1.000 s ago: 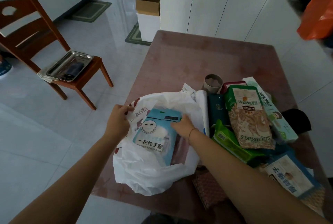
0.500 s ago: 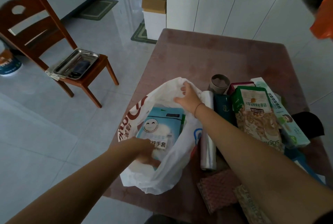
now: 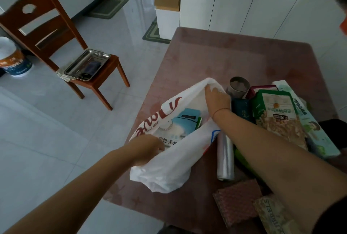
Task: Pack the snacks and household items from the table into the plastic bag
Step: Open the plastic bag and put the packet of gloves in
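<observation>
- Now, head view: white plastic bag [image 3: 169, 168] lying on the near left part of the table [image 3: 225, 58], mouth held wide between both hands.
- Left hand [image 3: 148, 147] at the near rim, fingers curled and pinching the plastic; right hand [image 3: 217, 100] at the far rim, fingers closed over the edge, tips partly hidden by it.
- Already inside: a blue packet [image 3: 184, 126], lying flat.
- Waiting to the right of the bag: a clear roll [image 3: 225, 158] just beside it, then a dark green box [image 3: 242, 109], a nut pouch [image 3: 276, 115], a long pale box [image 3: 308, 121] and a cardboard tube [image 3: 239, 86].
- For a clean step: draw both rims apart and slightly up to prop the mouth open, then free only the right hand for the next item.
- Probably best to take the roll first, as the nearest, and slide it in beside the packet rather than drop it on top.
- Worth watching: thin plastic, likely to sag shut on release of one rim.
</observation>
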The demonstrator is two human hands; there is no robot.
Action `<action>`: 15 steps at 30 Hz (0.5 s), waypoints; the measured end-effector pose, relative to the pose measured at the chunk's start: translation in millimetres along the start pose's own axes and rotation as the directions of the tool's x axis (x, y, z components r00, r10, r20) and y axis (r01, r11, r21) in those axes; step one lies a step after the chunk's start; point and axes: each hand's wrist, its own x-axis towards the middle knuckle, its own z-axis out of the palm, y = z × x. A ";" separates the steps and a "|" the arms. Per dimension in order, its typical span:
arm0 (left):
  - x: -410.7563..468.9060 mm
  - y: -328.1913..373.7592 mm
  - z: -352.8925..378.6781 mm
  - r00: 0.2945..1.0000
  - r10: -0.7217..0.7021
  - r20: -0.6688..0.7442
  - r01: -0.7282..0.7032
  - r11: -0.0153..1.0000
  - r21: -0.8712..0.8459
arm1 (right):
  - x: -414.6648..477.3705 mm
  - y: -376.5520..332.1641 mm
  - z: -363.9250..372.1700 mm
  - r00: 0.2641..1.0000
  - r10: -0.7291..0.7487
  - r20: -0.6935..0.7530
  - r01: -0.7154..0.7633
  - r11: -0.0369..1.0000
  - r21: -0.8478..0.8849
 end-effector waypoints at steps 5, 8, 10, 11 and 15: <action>-25.7 -17.7 6.1 0.465 0.358 -0.809 -0.302 0.924 0.236 | 0.3 22.7 -16.4 0.993 0.060 -0.100 -0.060 0.998 0.006; -49.1 -12.9 10.0 0.286 0.383 -0.878 -0.430 0.870 0.239 | -4.3 26.2 -25.1 0.983 0.115 -0.146 -0.103 0.991 0.088; -61.2 -2.0 7.9 0.420 0.466 -0.779 -0.518 0.828 0.216 | -9.9 21.7 -29.3 0.980 0.176 -0.093 -0.153 0.964 0.217; -66.4 4.2 2.4 0.526 0.494 -0.692 -0.574 0.807 0.140 | -12.9 18.8 -31.3 0.973 0.229 -0.037 -0.206 0.927 0.313; -55.1 19.9 -29.9 0.699 0.335 -0.631 -0.565 0.800 -0.202 | -22.2 4.0 -27.9 0.885 0.355 0.302 -0.466 0.644 0.607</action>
